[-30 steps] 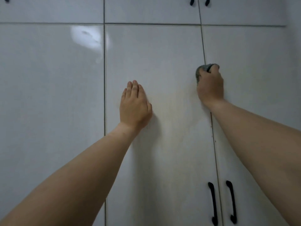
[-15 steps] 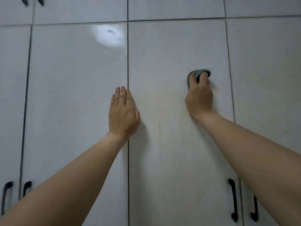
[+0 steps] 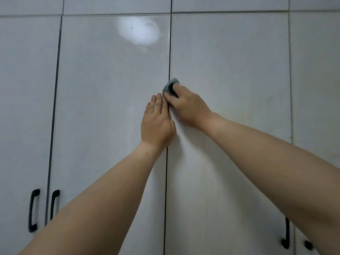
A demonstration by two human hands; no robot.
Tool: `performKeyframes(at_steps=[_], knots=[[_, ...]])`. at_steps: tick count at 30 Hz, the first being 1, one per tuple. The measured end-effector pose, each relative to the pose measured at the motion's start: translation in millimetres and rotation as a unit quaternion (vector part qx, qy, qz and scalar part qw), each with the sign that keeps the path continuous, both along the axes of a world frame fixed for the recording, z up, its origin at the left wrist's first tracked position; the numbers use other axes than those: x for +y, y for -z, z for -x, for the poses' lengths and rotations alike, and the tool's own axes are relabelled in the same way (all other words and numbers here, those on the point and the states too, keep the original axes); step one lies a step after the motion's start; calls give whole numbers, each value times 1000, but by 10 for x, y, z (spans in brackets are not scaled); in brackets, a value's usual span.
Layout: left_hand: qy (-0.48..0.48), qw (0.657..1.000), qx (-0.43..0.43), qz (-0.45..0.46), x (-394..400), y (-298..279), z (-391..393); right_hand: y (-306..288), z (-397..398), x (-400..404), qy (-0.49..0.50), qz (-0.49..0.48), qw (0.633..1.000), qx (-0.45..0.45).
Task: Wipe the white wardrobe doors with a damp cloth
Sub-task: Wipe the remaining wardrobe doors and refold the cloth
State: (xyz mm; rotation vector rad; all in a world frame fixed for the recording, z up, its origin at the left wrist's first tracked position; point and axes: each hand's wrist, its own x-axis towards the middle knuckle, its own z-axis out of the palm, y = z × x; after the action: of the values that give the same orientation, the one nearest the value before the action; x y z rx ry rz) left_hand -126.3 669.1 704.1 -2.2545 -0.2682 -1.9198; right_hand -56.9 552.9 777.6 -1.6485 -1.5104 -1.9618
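Mid-wipe on the white wardrobe doors [image 3: 230, 70], upper part of the panel right of the centre seam [image 3: 170, 52]. Right hand [image 3: 187, 105] curled round a balled dark grey cloth [image 3: 170, 87], pressing it to the door right at the seam. Cloth blurred, so probably in motion; dampness not readable from here. Left hand [image 3: 157, 124] flat, fingers straight and together, palm braced on the door just left of the seam, fingertips almost touching the cloth hand.

Bright ceiling-light glare [image 3: 138, 32] up and left of both hands. Black handles [image 3: 34, 210] low, outboard of the left forearm; another pair low by the right forearm, partly hidden.

Versus 0.5 s ago: cloth hand swept leftward across the panel, from near its right half to the seam. Left hand unmoved on the door. Whole view shifted, seam now further right in frame.

Next move, as judged: reverse the stroke or drop a band lower under the hands, keeping even pressure; brace hand needs shifting before the left panel gets its pass
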Motion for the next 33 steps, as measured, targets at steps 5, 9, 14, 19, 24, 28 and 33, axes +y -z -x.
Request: performKeyframes(at_steps=[5, 9, 14, 19, 24, 28, 33], knots=[[-4, 1000, 11, -17, 53, 50, -15, -234, -171, -366, 66, 41, 994, -83], [1, 1000, 9, -2, 4, 46, -42, -421, -77, -299, 11, -154, 977, 147], [-1, 1000, 14, 15, -54, 67, -34, 592, -219, -506, 46, 67, 995, -62], [2, 999, 28, -26, -335, 152, -75, 239, -602, -1157, 64, -276, 940, 193], [-10, 998, 51, -26, -442, 199, -191, 656, -378, -796, 70, -23, 997, 15], [-15, 999, 51, -14, -500, 178, -193, 295, -632, -1290, 57, -225, 960, 154], [-6, 998, 43, 35, -635, 226, -276, 667, -470, -975, 62, -109, 983, 135]])
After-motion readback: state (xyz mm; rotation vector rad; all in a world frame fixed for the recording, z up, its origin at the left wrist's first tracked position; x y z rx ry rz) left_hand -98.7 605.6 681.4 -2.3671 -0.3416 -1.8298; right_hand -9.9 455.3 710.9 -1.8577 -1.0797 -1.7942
